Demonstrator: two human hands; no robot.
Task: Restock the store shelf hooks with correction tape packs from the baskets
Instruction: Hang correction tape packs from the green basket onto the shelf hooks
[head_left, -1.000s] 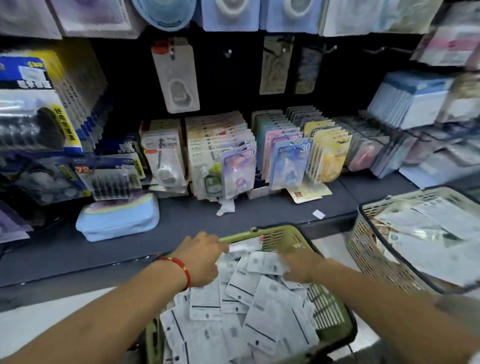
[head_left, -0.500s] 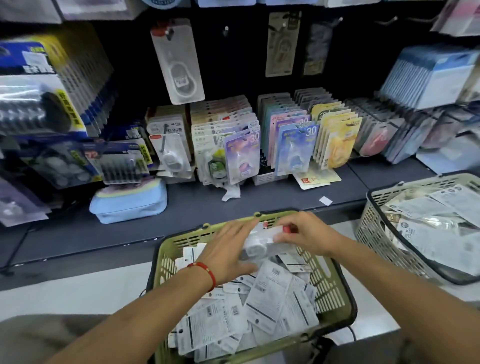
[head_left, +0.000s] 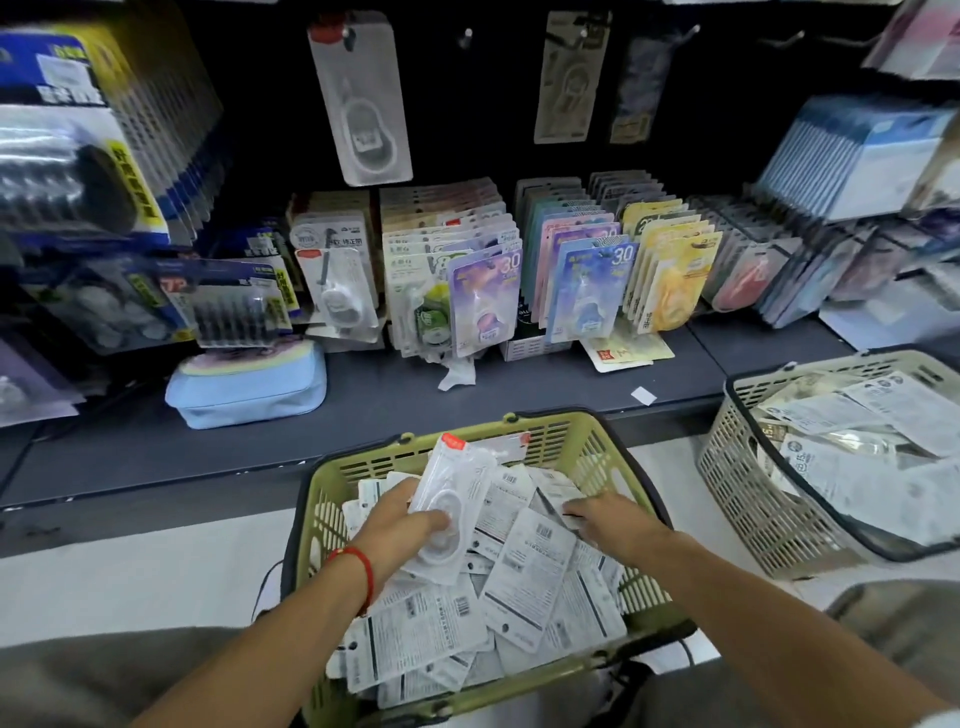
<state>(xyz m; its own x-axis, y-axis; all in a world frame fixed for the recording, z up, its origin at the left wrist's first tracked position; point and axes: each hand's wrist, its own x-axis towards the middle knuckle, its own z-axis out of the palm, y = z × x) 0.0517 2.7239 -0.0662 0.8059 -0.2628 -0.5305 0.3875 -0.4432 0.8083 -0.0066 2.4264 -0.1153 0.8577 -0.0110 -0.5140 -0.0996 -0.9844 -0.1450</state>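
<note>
Correction tape pack (head_left: 457, 499) sits in our left hand (head_left: 400, 525), whose grip pinches it above the green basket (head_left: 566, 436). Our right hand (head_left: 608, 519) reaches among the loose packs there; its grip we cannot tell.

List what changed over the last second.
The left hand took hold of a correction tape pack and lifted it out of the green basket. The right hand let go of it and dropped back onto the pile. Both baskets stayed put.
</note>
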